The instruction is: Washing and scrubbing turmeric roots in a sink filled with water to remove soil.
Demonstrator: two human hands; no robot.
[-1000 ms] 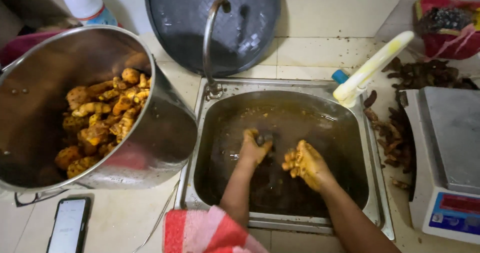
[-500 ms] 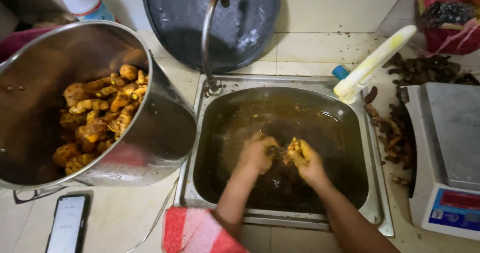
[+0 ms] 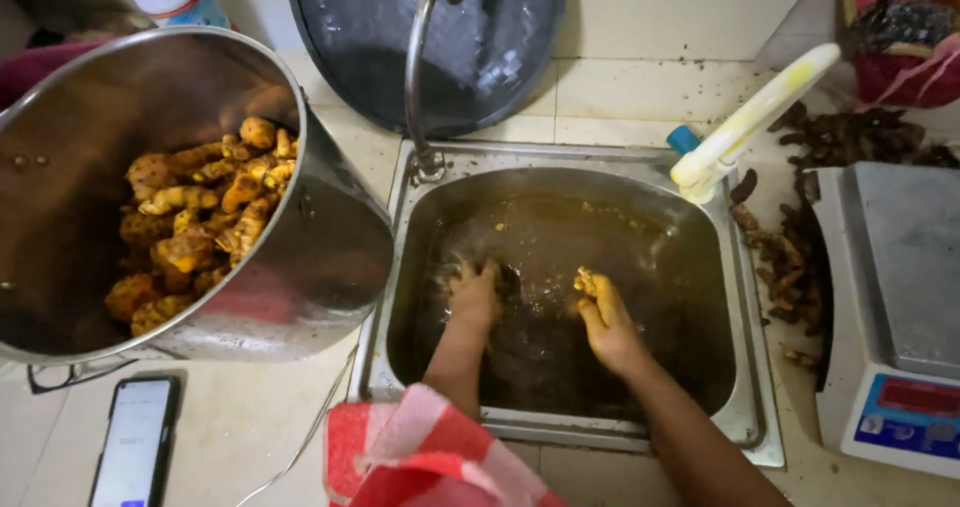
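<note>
Both my hands are down in a steel sink (image 3: 745, 267) filled with muddy brown water. My left hand (image 3: 474, 295) is partly under the water, fingers curled near a dark lump; what it grips is hidden. My right hand (image 3: 603, 315) is closed around a yellow-orange turmeric root (image 3: 585, 283) at the water's surface. To the left, a large steel pot (image 3: 330, 267) leans on the counter and holds several washed orange turmeric roots (image 3: 205, 217).
A curved tap (image 3: 420, 77) rises behind the sink, with a dark round lid (image 3: 500, 37) against the wall. Unwashed dark roots (image 3: 790, 257) lie along the right rim. A weighing scale (image 3: 905, 307), a yellow-handled brush (image 3: 750, 122), a phone (image 3: 135, 447) and a red checked cloth (image 3: 420, 457) lie around.
My hands came together in the water half a second ago and have now moved apart again. The pot and the other things stay put.
</note>
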